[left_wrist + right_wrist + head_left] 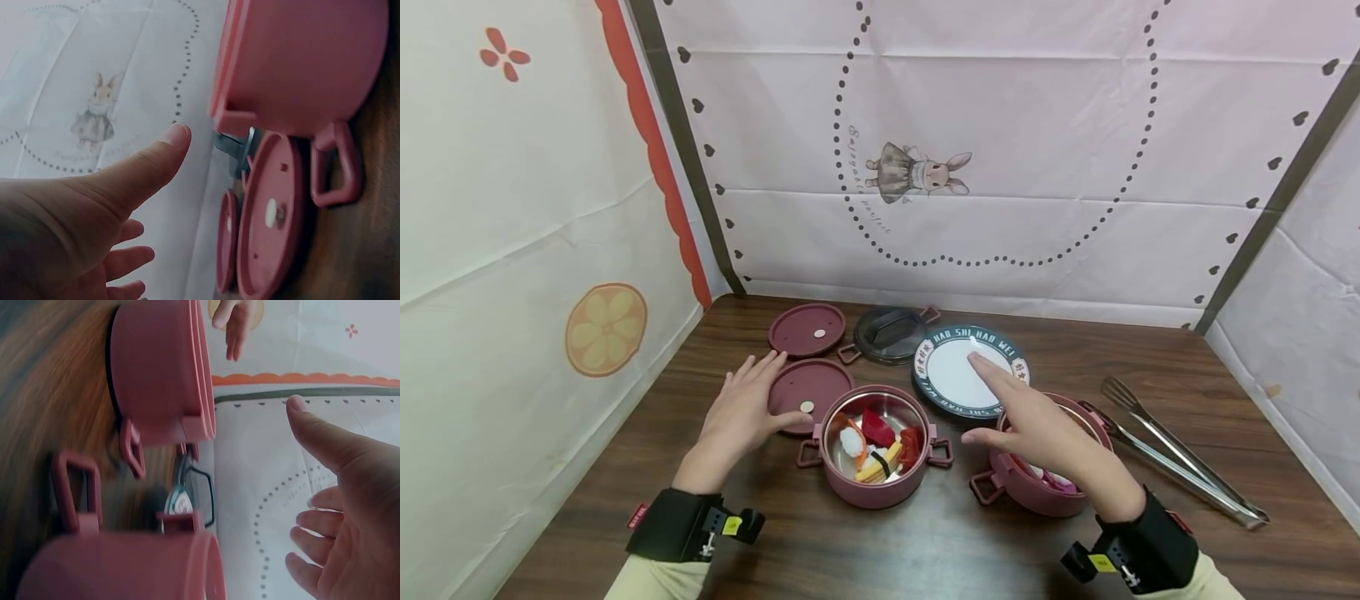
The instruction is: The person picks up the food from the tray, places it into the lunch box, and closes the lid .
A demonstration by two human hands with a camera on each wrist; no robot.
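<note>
My left hand [741, 412] hovers with its fingers spread, holding nothing. In the head view it overlaps the edge of the nearer maroon lid [793, 385], left of a pink two-handled pot [868, 493]. Toy-like food pieces lie inside that pot: a red chunk [877, 429], a white piece [852, 442] and a yellow piece [880, 468]. Over a second pink pot [1037, 497] my right hand [1041, 425] is held out, fingers extended and empty; it hides much of that pot's opening. Purplish pieces [1056, 480] show inside. The left wrist view has the left thumb [150, 159] apart from the pot.
Behind the pots are another maroon lid [807, 331], a dark round item with pink handles [891, 335] and a white plate with a teal rim [962, 383]. Metal tongs [1195, 467] lie on the right. Printed cloth walls [1000, 167] surround the wooden table [805, 550].
</note>
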